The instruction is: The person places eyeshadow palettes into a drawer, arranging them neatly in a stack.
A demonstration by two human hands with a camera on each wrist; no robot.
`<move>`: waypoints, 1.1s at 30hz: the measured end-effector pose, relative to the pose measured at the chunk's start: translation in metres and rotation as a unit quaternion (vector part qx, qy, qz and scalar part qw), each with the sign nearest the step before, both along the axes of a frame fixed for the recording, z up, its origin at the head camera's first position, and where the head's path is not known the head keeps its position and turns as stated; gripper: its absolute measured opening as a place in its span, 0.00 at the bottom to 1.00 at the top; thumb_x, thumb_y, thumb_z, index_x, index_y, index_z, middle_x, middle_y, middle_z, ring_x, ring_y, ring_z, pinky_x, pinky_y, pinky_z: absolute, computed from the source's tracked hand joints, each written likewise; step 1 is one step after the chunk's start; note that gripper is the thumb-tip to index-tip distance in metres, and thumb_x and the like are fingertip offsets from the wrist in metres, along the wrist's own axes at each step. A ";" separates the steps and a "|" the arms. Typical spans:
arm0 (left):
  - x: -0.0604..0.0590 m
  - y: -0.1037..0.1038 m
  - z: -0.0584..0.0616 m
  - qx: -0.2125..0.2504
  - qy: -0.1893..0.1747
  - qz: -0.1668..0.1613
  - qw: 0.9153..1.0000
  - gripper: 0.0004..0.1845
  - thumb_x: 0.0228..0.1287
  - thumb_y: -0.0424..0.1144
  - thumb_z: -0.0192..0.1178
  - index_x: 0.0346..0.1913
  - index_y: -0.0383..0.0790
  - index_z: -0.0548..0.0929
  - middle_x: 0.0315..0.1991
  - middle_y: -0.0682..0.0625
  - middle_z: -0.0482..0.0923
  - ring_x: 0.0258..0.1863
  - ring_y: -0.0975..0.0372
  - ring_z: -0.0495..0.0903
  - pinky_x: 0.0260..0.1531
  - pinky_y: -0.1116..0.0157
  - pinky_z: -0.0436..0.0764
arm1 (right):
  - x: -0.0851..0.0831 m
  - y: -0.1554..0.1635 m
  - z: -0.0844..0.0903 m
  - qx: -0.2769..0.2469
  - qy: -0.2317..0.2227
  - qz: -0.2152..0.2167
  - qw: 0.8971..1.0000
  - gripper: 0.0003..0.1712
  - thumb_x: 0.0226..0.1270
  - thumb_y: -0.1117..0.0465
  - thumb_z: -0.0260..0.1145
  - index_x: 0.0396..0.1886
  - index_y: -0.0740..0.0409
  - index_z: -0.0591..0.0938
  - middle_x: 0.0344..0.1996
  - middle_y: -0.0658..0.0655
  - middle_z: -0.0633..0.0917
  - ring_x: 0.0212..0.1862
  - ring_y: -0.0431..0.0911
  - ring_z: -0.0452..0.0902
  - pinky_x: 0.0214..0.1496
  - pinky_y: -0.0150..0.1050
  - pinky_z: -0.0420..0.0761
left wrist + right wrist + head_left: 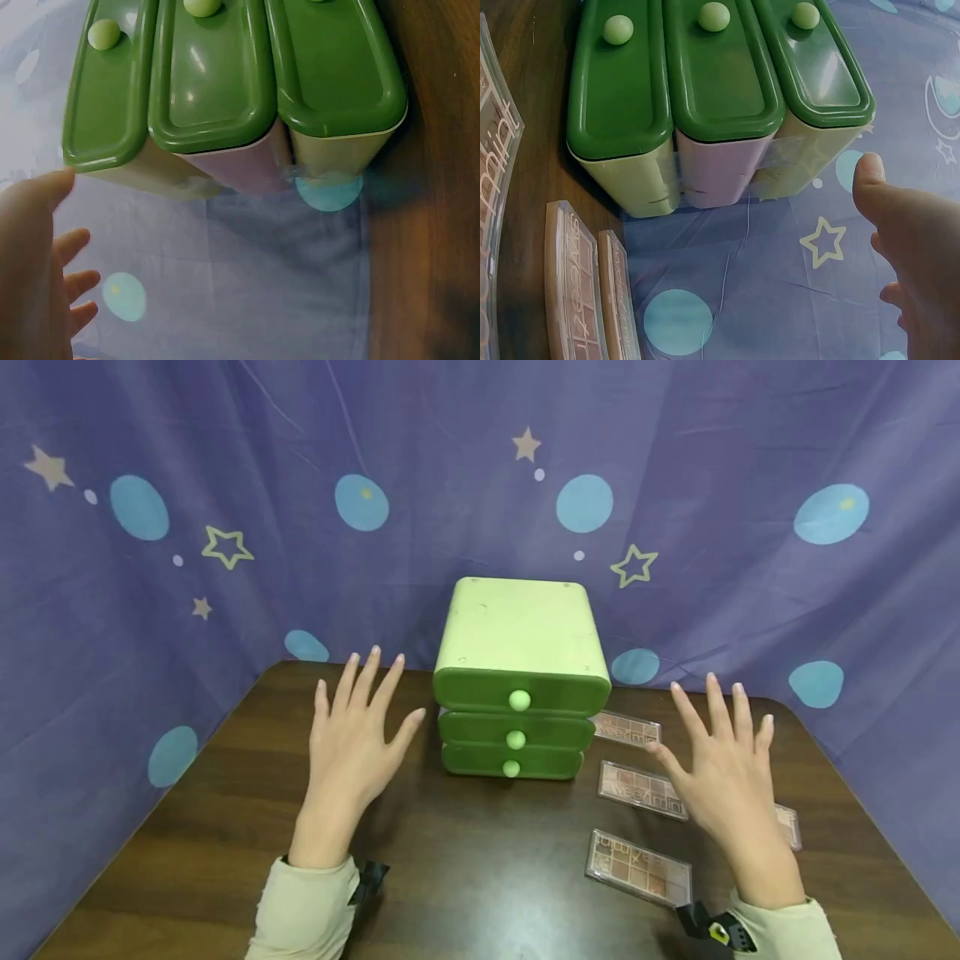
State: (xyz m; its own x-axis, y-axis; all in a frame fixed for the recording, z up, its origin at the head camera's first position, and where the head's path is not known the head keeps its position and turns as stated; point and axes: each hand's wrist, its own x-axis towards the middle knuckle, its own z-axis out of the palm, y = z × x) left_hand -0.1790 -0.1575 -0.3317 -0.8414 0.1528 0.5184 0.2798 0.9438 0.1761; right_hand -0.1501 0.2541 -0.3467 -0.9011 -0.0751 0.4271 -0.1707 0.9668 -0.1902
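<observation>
My left hand (352, 739) and right hand (723, 777) hover spread and empty, flanking the green plastic three-drawer chest (520, 681).

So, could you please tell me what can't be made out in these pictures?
- Drawers: all shut, contents hidden, every view.
- Fourth palette: mostly behind the right hand, head view.
- Palette lettering: too small to read.
- Left hand: cut off by the edge, left wrist view.

Palettes (639, 870) (four, perhaps) crowd right side.
</observation>
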 end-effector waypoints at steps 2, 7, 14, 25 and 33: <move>-0.004 0.001 0.000 0.014 -0.009 -0.010 1.000 0.37 0.73 0.62 0.47 0.79 0.55 0.54 0.79 0.48 0.46 0.78 0.53 0.41 0.72 0.41 0.40 | 0.000 0.000 -0.001 -0.001 0.003 0.002 1.000 0.46 0.70 0.38 0.60 0.80 0.44 0.52 0.79 0.63 0.43 0.77 0.61 0.26 0.69 0.69 0.26; -0.015 0.001 -0.004 0.048 -0.014 -0.025 0.998 0.35 0.74 0.62 0.45 0.79 0.55 0.54 0.79 0.50 0.47 0.78 0.52 0.43 0.72 0.43 0.40 | 0.000 -0.003 -0.004 0.001 0.007 0.007 1.000 0.47 0.70 0.37 0.59 0.81 0.44 0.52 0.79 0.63 0.44 0.77 0.61 0.27 0.70 0.68 0.27; -0.033 0.005 0.000 0.091 0.015 -0.052 0.994 0.32 0.75 0.62 0.43 0.77 0.56 0.59 0.77 0.50 0.55 0.77 0.53 0.48 0.72 0.44 0.43 | -0.001 -0.005 -0.003 0.004 0.012 0.009 1.000 0.46 0.70 0.38 0.60 0.80 0.44 0.53 0.79 0.64 0.45 0.77 0.61 0.29 0.70 0.69 0.29; -0.051 0.016 0.007 0.202 0.005 -0.104 0.974 0.26 0.75 0.61 0.45 0.72 0.66 0.68 0.71 0.57 0.67 0.71 0.55 0.63 0.65 0.41 0.60 | -0.003 -0.006 -0.005 0.000 0.024 0.020 1.000 0.47 0.69 0.41 0.63 0.80 0.45 0.54 0.78 0.64 0.47 0.77 0.63 0.33 0.72 0.66 0.35; -0.057 0.024 0.007 0.252 -0.038 -0.121 0.959 0.24 0.75 0.62 0.44 0.70 0.69 0.70 0.69 0.59 0.69 0.69 0.56 0.65 0.62 0.38 0.61 | -0.003 -0.008 -0.001 -0.005 0.029 0.023 0.999 0.46 0.68 0.42 0.64 0.80 0.45 0.54 0.78 0.64 0.49 0.77 0.63 0.39 0.73 0.64 0.40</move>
State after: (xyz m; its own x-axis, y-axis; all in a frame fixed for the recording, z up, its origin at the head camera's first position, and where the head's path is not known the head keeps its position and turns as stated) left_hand -0.2357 -0.1339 -0.3245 -0.8509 0.0950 0.5166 0.4486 0.6430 0.6208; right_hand -0.1531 0.2459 -0.3477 -0.8701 -0.1115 0.4800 -0.2264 0.9556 -0.1885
